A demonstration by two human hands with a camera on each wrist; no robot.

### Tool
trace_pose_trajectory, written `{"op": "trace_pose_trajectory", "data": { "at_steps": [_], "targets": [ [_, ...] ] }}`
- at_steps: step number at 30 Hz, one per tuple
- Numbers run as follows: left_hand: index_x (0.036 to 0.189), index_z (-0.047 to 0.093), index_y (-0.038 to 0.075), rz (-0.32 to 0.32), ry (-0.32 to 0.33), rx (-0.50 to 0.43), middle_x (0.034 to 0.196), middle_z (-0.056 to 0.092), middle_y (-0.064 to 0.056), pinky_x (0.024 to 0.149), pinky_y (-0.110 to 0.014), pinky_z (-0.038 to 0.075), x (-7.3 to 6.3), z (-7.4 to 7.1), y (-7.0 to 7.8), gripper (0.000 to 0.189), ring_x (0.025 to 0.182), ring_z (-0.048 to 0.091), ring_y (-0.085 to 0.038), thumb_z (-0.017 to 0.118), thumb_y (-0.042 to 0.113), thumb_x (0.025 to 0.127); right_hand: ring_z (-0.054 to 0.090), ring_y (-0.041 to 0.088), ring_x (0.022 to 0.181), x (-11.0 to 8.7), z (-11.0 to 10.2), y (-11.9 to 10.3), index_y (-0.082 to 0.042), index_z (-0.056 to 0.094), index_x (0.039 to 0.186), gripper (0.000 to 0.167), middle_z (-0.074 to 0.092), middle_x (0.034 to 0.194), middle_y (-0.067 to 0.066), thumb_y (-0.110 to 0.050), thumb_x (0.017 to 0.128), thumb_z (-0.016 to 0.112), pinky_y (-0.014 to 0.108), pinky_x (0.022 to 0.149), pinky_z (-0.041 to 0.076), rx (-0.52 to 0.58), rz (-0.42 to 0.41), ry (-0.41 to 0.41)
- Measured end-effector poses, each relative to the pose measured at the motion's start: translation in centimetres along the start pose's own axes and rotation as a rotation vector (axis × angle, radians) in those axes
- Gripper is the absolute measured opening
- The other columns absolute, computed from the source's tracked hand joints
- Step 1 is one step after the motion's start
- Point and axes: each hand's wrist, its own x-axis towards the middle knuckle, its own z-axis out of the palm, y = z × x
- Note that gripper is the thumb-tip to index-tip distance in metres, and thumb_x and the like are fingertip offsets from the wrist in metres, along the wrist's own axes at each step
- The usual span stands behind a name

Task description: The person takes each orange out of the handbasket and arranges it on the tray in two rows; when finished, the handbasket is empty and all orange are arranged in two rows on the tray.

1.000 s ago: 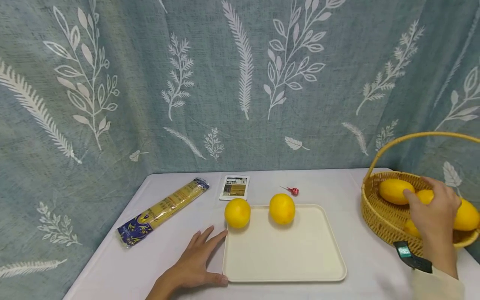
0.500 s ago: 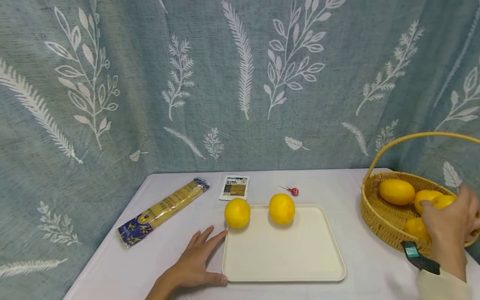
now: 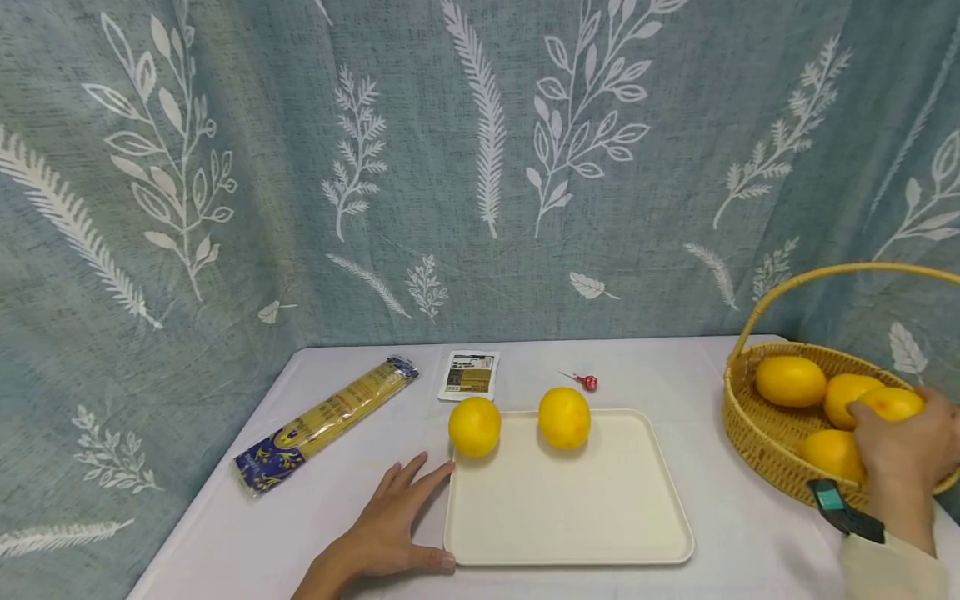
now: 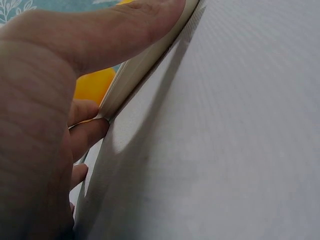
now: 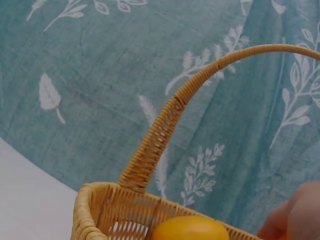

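Fruit (image 3: 891, 404) is gripped by right hand (image 3: 909, 442) at basket (image 3: 750, 437), three o'clock from tray (image 3: 567, 508), whose nine o'clock edge is touched by left hand (image 3: 386, 533), fingers spread.

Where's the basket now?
In the head view, the basket sits on the right of the table, right of the tray, the right hand over it.
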Motion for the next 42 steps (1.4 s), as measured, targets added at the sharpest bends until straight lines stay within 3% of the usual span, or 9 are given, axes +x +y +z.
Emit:
{"op": "trace_pose_trajectory", "data": {
  "at_steps": [7,12,18,24,27,31,34,39,42],
  "targets": [
    [0.156,0.04,0.028,0.013,0.002,0.0,0.166,0.023,-0.022,0.121,-0.07,0.004,0.0,-0.1,0.0,0.116,0.151,0.012,-0.053,0.087,0.068,0.059,0.023,0.039,0.148,-0.4,0.4,-0.2,-0.012,0.03,0.16,0.067,0.028,0.162,0.018,-0.027,0.1,0.057,0.059,0.12,0.027,0.115,-0.028,0.096],
    [0.156,0.04,0.028,0.001,0.003,-0.004,0.166,0.022,-0.02,0.121,-0.069,0.002,0.1,0.0,0.0,0.116,0.151,0.011,-0.052,0.087,0.068,0.058,0.029,0.032,0.147,-1.1,0.4,-0.8,-0.024,0.037,0.158,0.062,0.03,0.162,0.012,-0.039,0.101,0.056,0.049,0.12,0.032,0.179,-0.046,0.115],
    [0.156,0.04,0.027,0.014,0.006,-0.004,0.166,0.023,-0.021,0.121,-0.069,0.002,0.1,0.0,-0.1,0.117,0.151,0.012,-0.052,0.086,0.07,0.058,0.039,0.018,0.14,-2.1,0.6,-2.2,-0.034,0.038,0.157,0.061,0.035,0.162,0.004,-0.041,0.1,0.061,0.029,0.114,0.041,0.282,-0.07,0.045],
    [0.156,0.04,0.026,0.015,0.005,-0.005,0.166,0.023,-0.021,0.12,-0.07,0.003,0.1,0.1,-0.2,0.117,0.151,0.012,-0.052,0.085,0.071,0.059,0.045,0.001,0.108,-2.5,1.9,-2.7,-0.029,0.044,0.152,0.065,0.043,0.149,-0.003,-0.031,0.094,0.072,0.018,0.098,0.047,0.425,-0.095,-0.014],
    [0.157,0.039,0.026,0.022,0.003,-0.006,0.166,0.023,-0.021,0.12,-0.07,0.003,0.1,0.1,-0.3,0.117,0.151,0.013,-0.052,0.084,0.073,0.059,0.045,0.001,0.098,-2.7,2.4,-3.1,-0.027,0.05,0.145,0.06,0.044,0.135,-0.012,-0.024,0.09,0.075,0.012,0.083,0.043,0.479,-0.115,-0.032],
    [0.157,0.039,0.027,0.029,0.002,-0.011,0.166,0.024,-0.021,0.12,-0.071,0.003,0.1,0.0,-0.3,0.117,0.151,0.013,-0.051,0.083,0.074,0.059,0.048,0.003,0.095,-3.1,2.4,-3.7,-0.029,0.055,0.134,0.058,0.045,0.124,-0.015,-0.015,0.084,0.08,0.009,0.076,0.044,0.525,-0.105,-0.094],
    [0.157,0.039,0.028,0.03,0.005,-0.01,0.166,0.024,-0.019,0.12,-0.07,0.003,0.0,0.0,-0.3,0.117,0.152,0.013,-0.05,0.084,0.073,0.058,0.048,0.003,0.096,-3.5,2.6,-4.0,-0.024,0.053,0.14,0.066,0.044,0.126,-0.013,-0.013,0.082,0.083,0.006,0.073,0.044,0.47,-0.131,-0.181],
    [0.157,0.039,0.028,0.03,0.004,-0.006,0.166,0.024,-0.019,0.121,-0.069,0.001,0.1,0.1,-0.3,0.117,0.152,0.013,-0.049,0.084,0.073,0.059,0.045,0.005,0.096,-4.4,3.9,-4.3,-0.011,0.044,0.152,0.079,0.037,0.134,-0.003,-0.017,0.083,0.083,0.008,0.074,0.043,0.305,-0.306,-0.279],
    [0.157,0.039,0.027,0.03,0.003,-0.005,0.166,0.024,-0.02,0.121,-0.069,0.002,0.1,0.1,-0.4,0.117,0.152,0.013,-0.049,0.083,0.074,0.059,0.047,0.009,0.096,-5.0,4.8,-4.5,-0.007,0.043,0.151,0.08,0.04,0.137,0.005,-0.013,0.082,0.083,0.013,0.075,0.044,0.298,-0.406,-0.321]
  ]
}}
